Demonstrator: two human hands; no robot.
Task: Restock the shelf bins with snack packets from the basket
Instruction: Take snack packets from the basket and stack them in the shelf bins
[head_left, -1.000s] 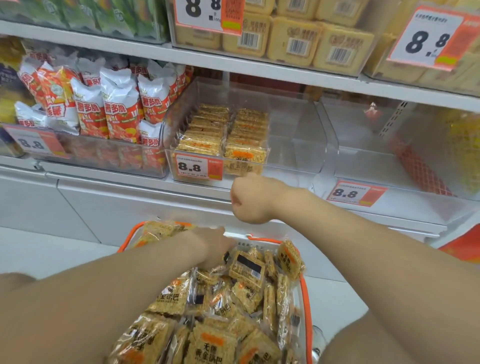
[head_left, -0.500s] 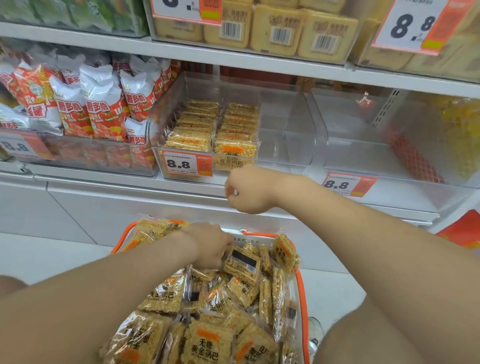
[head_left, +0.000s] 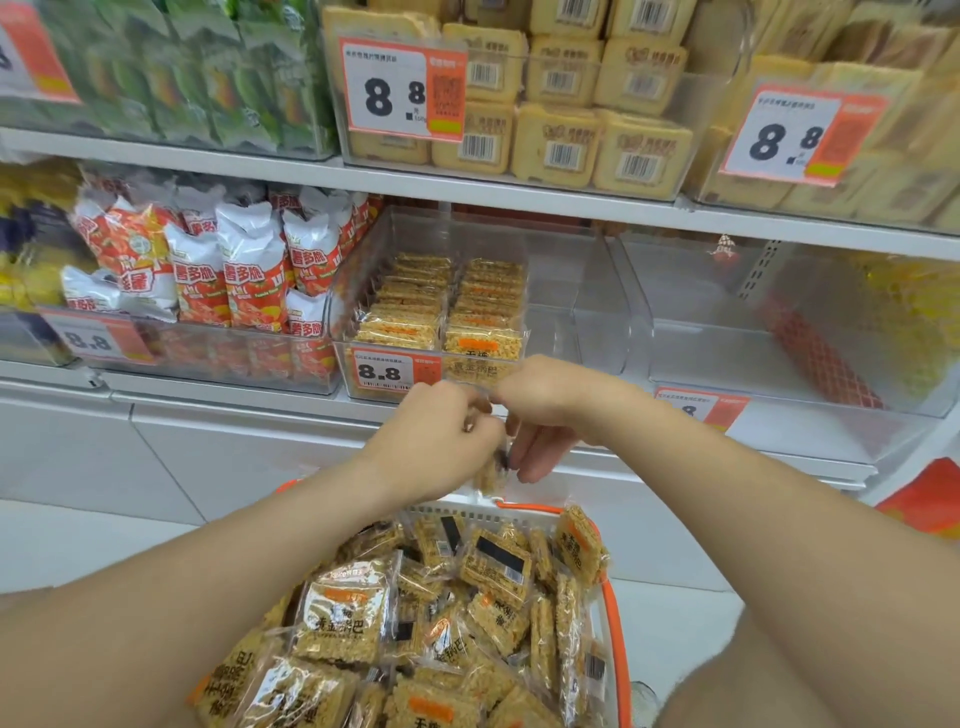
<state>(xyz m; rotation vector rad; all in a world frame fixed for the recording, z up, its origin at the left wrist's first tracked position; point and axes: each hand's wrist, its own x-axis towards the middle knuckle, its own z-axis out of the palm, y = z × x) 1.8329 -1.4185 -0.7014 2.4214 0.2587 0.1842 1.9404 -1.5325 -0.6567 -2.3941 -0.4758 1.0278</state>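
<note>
On the upper shelf (head_left: 467, 189), at the far left, stand green packets (head_left: 208, 78). To their right are pale yellow packs (head_left: 561, 145) with barcode labels, stacked in rows. A white and orange price tag (head_left: 402, 91) reading "8.8" hangs in front of them. A second price tag (head_left: 795, 132) of the same kind hangs further right. On the lower shelf (head_left: 223, 387), at the left, red and white bags (head_left: 249, 270) stand upright and close together, with a blurred tag (head_left: 96, 338) in front of them. Yellow packets (head_left: 26, 280) lie at the left edge. Under the shelves is a white panel (head_left: 234, 452), then a pale floor (head_left: 78, 540). At the right edge something orange (head_left: 930, 499) shows; what it is, I cannot tell.
</note>
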